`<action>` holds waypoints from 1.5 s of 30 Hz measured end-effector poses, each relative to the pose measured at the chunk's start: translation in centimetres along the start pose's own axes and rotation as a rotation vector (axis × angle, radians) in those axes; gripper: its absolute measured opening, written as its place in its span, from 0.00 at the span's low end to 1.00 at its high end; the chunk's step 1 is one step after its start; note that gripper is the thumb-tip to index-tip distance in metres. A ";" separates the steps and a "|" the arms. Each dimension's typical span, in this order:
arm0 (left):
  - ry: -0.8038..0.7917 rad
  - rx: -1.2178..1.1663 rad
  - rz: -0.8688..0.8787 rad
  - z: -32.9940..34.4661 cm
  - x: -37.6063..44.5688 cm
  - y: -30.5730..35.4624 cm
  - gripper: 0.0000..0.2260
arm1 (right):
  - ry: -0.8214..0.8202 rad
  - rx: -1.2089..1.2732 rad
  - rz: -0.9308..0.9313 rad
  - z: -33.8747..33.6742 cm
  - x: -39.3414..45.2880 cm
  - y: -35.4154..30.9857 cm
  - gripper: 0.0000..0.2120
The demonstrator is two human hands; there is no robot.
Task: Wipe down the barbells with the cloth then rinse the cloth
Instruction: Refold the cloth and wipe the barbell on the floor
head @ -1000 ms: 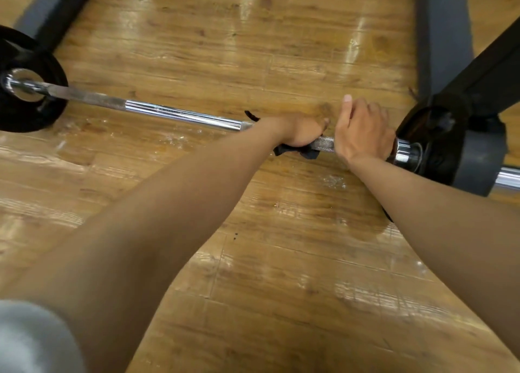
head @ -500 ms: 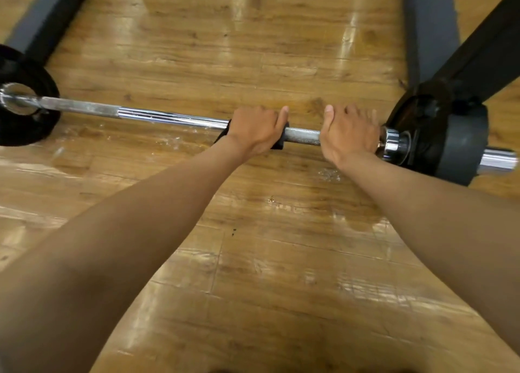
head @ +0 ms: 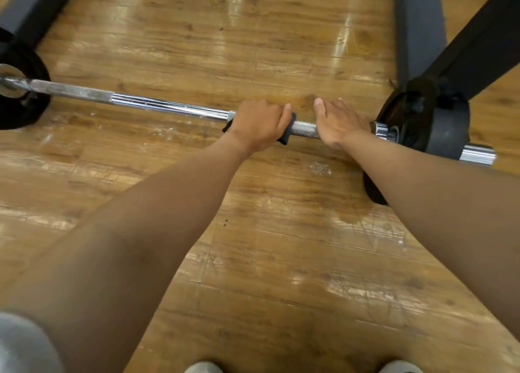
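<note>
A chrome barbell [head: 168,107] lies across the wooden floor from left to right. My left hand [head: 260,123] grips a dark cloth [head: 287,132] wrapped round the bar, just right of its middle. Only the cloth's edges show under my fingers. My right hand [head: 336,122] curls over the knurled part of the bar, close to the right collar [head: 384,130]. A short bare stretch of bar separates the two hands. Black weight plates sit at the left end [head: 19,102] and the right end [head: 447,130].
Dark grey rack beams run along the floor at the far left [head: 31,4] and far right [head: 419,29], and a black strut [head: 484,40] slants in beside the right plate. My shoes [head: 399,367] show at the bottom edge. The floor has wet, scuffed patches.
My left hand slid the cloth left along the bar, away from my right hand, opening a gap of bare bar between them. My right hand kept its place near the collar.
</note>
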State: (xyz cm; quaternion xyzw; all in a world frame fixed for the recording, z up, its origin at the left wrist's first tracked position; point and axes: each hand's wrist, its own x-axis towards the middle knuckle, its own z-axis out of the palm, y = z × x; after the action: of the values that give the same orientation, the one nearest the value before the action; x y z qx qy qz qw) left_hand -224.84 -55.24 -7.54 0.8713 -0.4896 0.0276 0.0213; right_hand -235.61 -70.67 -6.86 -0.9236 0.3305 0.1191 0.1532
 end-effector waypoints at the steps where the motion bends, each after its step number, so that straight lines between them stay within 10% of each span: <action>1: 0.009 -0.013 -0.022 -0.1 -0.3 -0.5 0.20 | -0.006 0.006 0.003 -0.1 -0.1 0.0 0.29; 3: -0.074 -0.063 -0.089 -0.6 0.3 -0.9 0.19 | -0.008 0.020 0.004 -0.2 -0.3 -0.3 0.29; 8: -0.841 -0.408 -0.305 -2.9 4.2 -1.3 0.21 | -0.002 0.056 -0.003 -0.3 0.0 -0.4 0.30; 17: -0.999 -0.556 -0.311 -2.5 5.9 1.9 0.14 | 0.098 0.027 -0.063 0.2 0.3 0.0 0.29; 32: 0.043 0.000 -0.184 -0.1 -1.6 -3.2 0.23 | 0.167 0.078 -0.085 0.2 0.5 0.0 0.28; 39: -0.007 0.020 -0.073 -0.3 0.5 3.5 0.25 | 0.232 0.088 -0.092 0.4 0.6 -0.2 0.27; 45: -0.369 -0.079 -0.083 -2.4 3.3 2.7 0.21 | 0.374 0.092 -0.093 0.0 0.9 -0.1 0.27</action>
State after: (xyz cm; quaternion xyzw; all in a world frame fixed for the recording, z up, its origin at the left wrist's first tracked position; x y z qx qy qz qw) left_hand -225.51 -59.30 -4.91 0.8796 -0.4493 -0.1528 -0.0338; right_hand -234.87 -71.15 -7.15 -0.9359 0.3153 -0.0772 0.1365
